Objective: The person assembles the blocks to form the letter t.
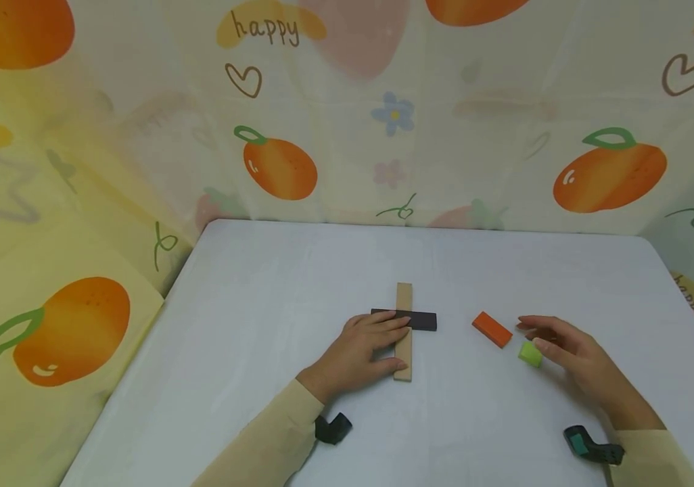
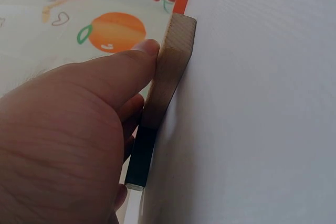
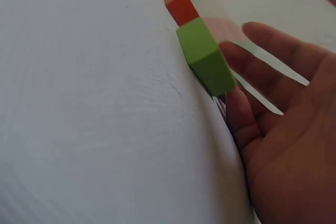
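Note:
A black strip block (image 1: pixel 423 321) lies crosswise with pale wooden block (image 1: pixel 404 355) showing on its near and far sides, in a cross shape. Whether the wood is one piece or two, I cannot tell. My left hand (image 1: pixel 371 348) rests on the black and wooden blocks, its thumb touching the near wooden part (image 2: pixel 173 61). To the right, an orange block (image 1: pixel 492 329) lies slanted on the table. Beside it is a small lime-green block (image 1: pixel 529 354). My right hand (image 1: pixel 572 358) hovers at that green block with loosely bent, parted fingers; the thumb is right by it.
The white tabletop (image 1: pixel 249 304) spreads around the blocks. Behind it and at the sides hangs a cloth (image 1: pixel 347 135) printed with oranges. Dark wrist devices show below both hands, the left one (image 1: pixel 333 429) and the right one (image 1: pixel 593 446).

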`<control>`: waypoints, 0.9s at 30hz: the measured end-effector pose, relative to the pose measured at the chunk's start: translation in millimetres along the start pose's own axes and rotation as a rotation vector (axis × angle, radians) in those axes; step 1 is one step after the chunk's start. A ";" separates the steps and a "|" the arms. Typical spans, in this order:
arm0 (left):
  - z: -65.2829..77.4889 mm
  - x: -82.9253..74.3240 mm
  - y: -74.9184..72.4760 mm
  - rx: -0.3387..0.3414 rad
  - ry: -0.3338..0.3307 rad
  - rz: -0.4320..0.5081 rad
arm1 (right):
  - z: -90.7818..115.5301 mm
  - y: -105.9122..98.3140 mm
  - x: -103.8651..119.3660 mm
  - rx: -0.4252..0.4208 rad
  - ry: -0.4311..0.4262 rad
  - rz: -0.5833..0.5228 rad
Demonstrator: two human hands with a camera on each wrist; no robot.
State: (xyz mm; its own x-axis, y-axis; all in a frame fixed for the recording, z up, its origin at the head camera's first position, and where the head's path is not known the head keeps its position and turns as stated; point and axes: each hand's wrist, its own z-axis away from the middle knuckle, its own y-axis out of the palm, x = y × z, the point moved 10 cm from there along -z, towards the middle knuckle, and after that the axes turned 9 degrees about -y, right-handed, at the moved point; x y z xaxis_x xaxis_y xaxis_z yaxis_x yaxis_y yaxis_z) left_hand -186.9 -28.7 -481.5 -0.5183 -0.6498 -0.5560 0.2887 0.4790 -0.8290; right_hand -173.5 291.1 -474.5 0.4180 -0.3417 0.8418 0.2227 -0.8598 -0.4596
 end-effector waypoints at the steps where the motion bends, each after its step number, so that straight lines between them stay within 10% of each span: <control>1: 0.0 -0.1 -0.1 0.000 0.000 -0.002 | 1.6 -0.4 -1.8 0.000 0.006 -0.002; 27: 0.5 1.2 0.0 -0.007 0.009 -0.015 | 9.4 -2.5 -9.9 0.062 0.074 0.179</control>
State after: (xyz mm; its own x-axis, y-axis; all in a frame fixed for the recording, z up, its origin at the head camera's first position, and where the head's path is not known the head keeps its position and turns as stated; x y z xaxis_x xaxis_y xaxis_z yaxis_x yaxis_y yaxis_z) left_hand -187.1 -29.8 -482.3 -0.5295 -0.6519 -0.5429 0.2755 0.4732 -0.8368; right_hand -170.0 300.3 -484.3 0.3907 -0.5157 0.7625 0.2055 -0.7586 -0.6184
